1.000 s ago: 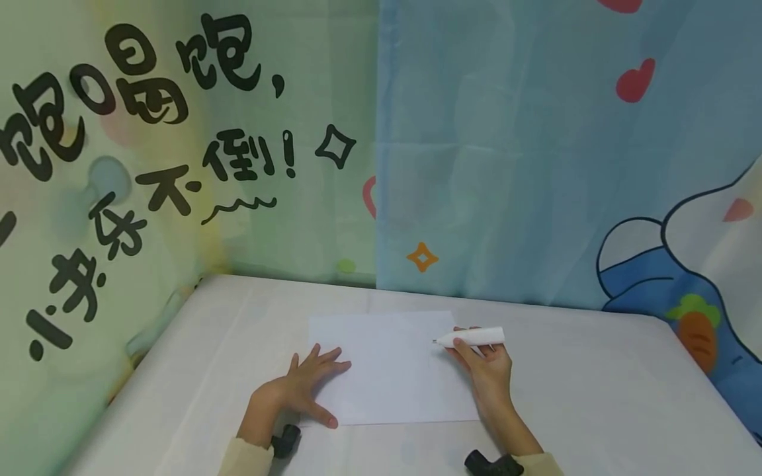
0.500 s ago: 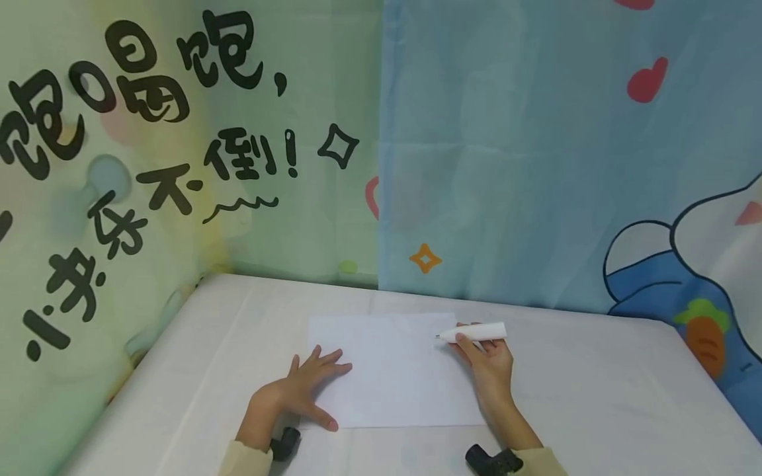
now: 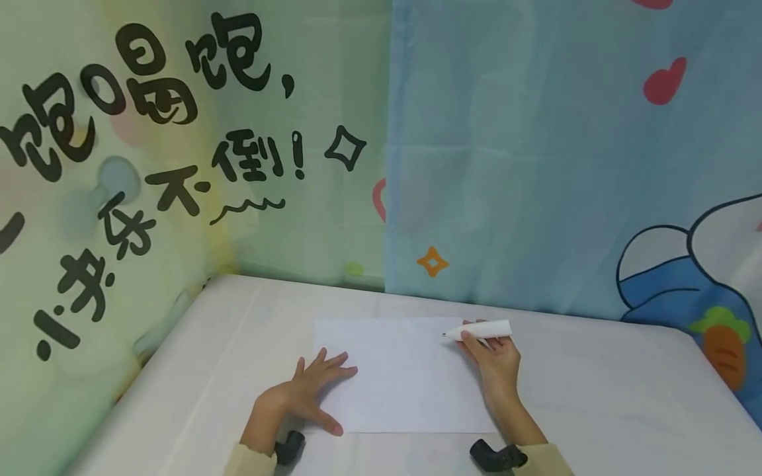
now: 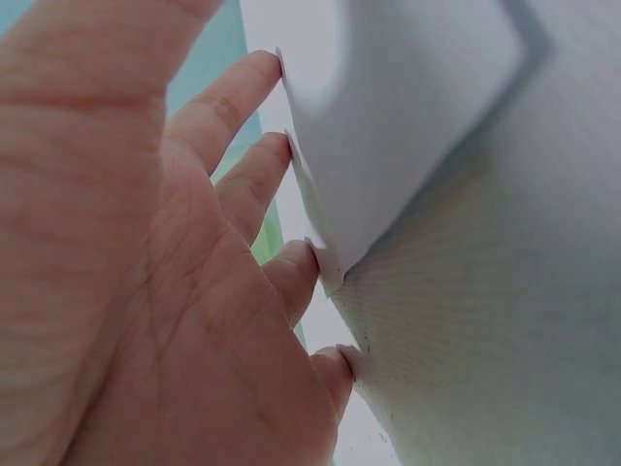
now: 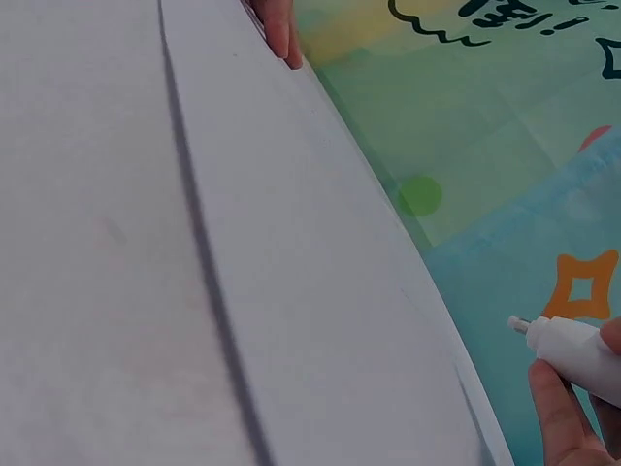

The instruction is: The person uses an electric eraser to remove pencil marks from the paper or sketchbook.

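A white sheet of paper (image 3: 405, 383) lies on the white-covered table. My left hand (image 3: 312, 390) is spread over its left side, the thumb near the front edge. In the left wrist view, the fingertips (image 4: 264, 66) of this hand touch down along the sheet. Above the sheet's far right part, my right hand (image 3: 497, 363) pinches a thick white pen (image 3: 485, 329) between thumb and fingers. The pen lies nearly level, its thin metal tip pointing left; the right wrist view shows the pen (image 5: 582, 357) with a narrow neck. I see no marks on the paper.
The white tablecloth (image 3: 595, 390) spreads around the sheet. Behind the table hang a green cloth (image 3: 321, 231) with black lettering and a blue cloth (image 3: 506, 198) with printed shapes. Dark wrist cameras sit on both wrists.
The head view has turned slightly, shifting the scene right. Relative to the paper, my right hand and the pen have shifted a little toward its far edge. My left hand stays on the sheet.
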{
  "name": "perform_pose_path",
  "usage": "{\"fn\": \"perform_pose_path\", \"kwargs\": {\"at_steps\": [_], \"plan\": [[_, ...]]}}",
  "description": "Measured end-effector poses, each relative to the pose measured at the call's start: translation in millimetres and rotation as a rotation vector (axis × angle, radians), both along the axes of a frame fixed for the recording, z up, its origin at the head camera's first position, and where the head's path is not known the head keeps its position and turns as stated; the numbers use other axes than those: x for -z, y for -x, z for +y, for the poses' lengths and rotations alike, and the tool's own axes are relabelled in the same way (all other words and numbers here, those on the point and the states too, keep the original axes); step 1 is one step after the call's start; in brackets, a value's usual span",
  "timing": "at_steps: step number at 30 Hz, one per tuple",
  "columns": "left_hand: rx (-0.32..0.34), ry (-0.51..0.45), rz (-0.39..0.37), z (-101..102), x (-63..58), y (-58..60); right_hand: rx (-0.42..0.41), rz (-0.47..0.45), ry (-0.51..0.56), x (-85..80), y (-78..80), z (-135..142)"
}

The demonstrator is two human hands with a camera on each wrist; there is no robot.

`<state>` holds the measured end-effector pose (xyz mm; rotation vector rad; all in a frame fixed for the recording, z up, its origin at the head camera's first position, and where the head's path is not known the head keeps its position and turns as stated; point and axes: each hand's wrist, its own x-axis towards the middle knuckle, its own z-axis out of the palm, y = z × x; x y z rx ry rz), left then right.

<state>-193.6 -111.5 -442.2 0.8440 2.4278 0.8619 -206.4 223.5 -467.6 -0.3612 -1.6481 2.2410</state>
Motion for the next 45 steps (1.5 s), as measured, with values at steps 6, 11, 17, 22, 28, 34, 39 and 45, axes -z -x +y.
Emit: {"fn": "perform_pose_path", "kwargs": {"at_steps": [6,11,17,22,28,34,39,45], "plan": [[0.002,0.000,0.000,5,4.4,-0.7,0.024,-0.004,-0.071,-2.1,5.5,5],[-0.008,0.003,0.008,6,5.9,-1.5,0.004,-0.019,-0.067,-3.6,11.1,6],[-0.020,-0.007,0.001,3,5.0,-1.9,-0.012,-0.018,-0.050,-3.6,19.8,5],[-0.020,-0.004,-0.002,2,4.6,-1.9,-0.017,-0.033,-0.104,-1.4,26.7,3],[-0.018,-0.004,0.006,0,3.4,-0.8,-0.013,-0.035,-0.234,2.7,32.7,4],[-0.014,-0.008,0.018,-3,-2.2,1.0,-0.014,-0.006,-0.255,6.6,37.5,6],[-0.020,-0.004,0.017,-5,-3.2,1.7,-0.021,-0.019,-0.248,9.3,41.4,7],[-0.016,-0.006,-0.005,-3,2.1,0.6,-0.046,-0.064,-0.253,11.5,39.5,10]]}}
